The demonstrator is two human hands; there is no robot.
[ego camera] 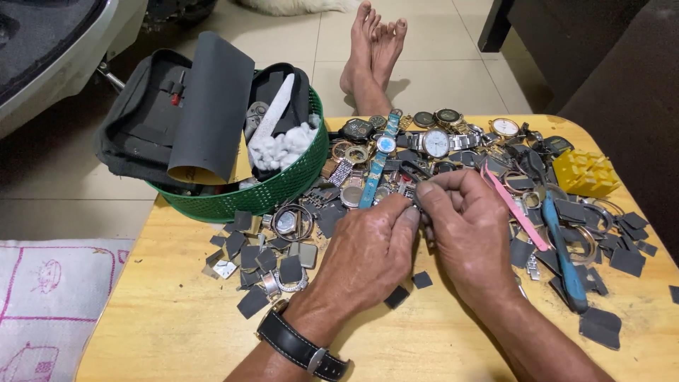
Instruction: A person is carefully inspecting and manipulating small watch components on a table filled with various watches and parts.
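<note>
Left hand (368,247) and right hand (470,230) fingers pinch a small dark watch part (418,206) between their meeting tips.

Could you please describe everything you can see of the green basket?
The green basket is round, looks like plastic, and has a perforated wall. It sits upright at the table's far left corner, partly overhanging the edge. It holds a dark pouch, a curled dark sheet, a white strip and white cotton wads. Small dark squares lie against its base.

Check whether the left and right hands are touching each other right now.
Touching. The head view shows the left hand and right hand meeting at the fingertips over a small dark part, no gap between.
</note>
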